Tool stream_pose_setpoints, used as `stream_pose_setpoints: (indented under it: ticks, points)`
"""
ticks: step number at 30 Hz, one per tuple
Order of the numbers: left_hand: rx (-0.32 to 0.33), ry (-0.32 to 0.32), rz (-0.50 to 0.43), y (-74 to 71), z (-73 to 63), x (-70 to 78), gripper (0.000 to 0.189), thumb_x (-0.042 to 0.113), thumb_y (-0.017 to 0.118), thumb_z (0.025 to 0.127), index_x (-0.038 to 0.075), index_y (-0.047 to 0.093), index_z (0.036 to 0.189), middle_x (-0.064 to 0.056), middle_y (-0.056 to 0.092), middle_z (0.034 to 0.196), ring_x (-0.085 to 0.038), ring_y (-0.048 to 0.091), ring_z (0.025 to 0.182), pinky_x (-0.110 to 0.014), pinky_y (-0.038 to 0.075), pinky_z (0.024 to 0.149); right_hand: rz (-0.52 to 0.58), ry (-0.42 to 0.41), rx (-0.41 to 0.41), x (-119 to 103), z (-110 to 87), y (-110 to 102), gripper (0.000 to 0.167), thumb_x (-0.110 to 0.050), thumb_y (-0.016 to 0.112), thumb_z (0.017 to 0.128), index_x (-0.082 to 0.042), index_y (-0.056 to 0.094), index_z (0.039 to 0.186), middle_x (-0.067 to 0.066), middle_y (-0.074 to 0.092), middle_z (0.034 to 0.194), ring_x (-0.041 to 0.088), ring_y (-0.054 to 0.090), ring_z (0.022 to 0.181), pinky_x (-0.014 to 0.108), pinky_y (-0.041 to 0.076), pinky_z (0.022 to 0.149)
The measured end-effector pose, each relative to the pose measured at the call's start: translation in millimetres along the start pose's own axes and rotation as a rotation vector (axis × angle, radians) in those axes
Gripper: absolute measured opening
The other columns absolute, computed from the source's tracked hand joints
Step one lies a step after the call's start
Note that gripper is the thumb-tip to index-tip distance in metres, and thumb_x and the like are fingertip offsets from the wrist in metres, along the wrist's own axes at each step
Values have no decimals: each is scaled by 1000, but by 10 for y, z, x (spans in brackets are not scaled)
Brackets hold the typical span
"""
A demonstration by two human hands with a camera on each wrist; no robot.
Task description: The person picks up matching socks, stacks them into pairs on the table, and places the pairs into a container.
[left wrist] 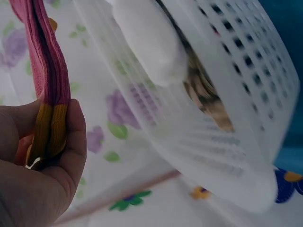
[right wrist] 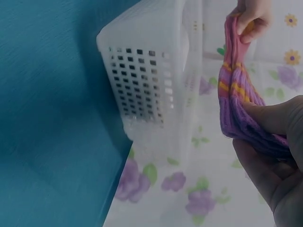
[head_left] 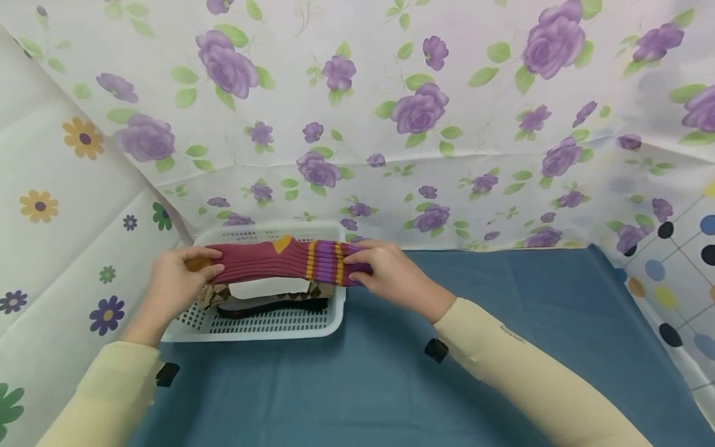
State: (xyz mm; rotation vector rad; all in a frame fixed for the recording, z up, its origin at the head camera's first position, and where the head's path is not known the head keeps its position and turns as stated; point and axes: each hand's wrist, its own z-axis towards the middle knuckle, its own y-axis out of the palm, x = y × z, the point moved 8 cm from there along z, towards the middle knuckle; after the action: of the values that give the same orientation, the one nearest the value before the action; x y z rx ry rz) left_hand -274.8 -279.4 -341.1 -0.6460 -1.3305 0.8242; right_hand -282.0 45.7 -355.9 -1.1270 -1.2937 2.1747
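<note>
Stretched level between the two hands is a pair of maroon ribbed socks (head_left: 262,262), laid one on the other, with mustard heels and toes and purple and yellow striped cuffs. My left hand (head_left: 174,287) pinches the mustard toe ends (left wrist: 51,127) between thumb and fingers. At the other end my right hand (head_left: 398,276) grips the purple cuffs (right wrist: 258,125), thumb on one side and fingers on the other. Below the socks is a white plastic basket (head_left: 262,337) holding a white sock (head_left: 274,287), a brown diamond-patterned sock (head_left: 209,294) and a dark item (head_left: 251,310), partly covered.
The basket stands on a blue-covered table (head_left: 380,385), at the left and against the back wall sheet (head_left: 380,205) with purple flowers. A daisy-printed sheet (head_left: 56,261) rises close on the left, and a dotted sheet (head_left: 670,292) on the right.
</note>
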Motion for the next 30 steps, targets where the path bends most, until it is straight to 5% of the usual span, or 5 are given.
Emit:
stream_pose_setpoints:
  ticks: [6,10,14,23,30]
  points:
    - [0,-52,36,-33,64,-252,26,26,63,90,8,67,110,-23,61,119,-36,55,104,-37,51,75,85,32,-65,-53,253,162,24,-22,68,87,-17,70,110,3,63,120,15,56,117,24,55,78]
    - [-6,-88,52,-13,104,-438,24,19,63,90,6,65,109,-26,58,121,-39,53,103,-49,50,80,155,50,-110,-79,390,318,23,-21,67,87,-17,70,110,0,65,116,9,63,75,19,49,58]
    - [-18,-124,76,12,128,-614,22,15,63,90,4,65,108,-27,57,120,-37,51,99,-41,50,74,205,69,-156,-108,499,501,24,-19,67,87,-15,69,111,2,65,116,9,52,45,20,42,47]
    - [-74,-164,125,141,225,-899,25,16,65,88,3,64,110,-29,54,120,-36,48,94,-32,47,63,174,159,-154,-59,644,726,22,-14,68,86,-11,71,107,3,67,114,10,46,41,20,38,45]
    - [-115,-165,155,222,258,-970,26,13,66,87,1,63,109,-28,55,117,-37,49,96,-43,50,73,113,157,-170,-40,682,883,22,-14,69,85,-10,70,106,3,67,112,6,62,72,20,50,59]
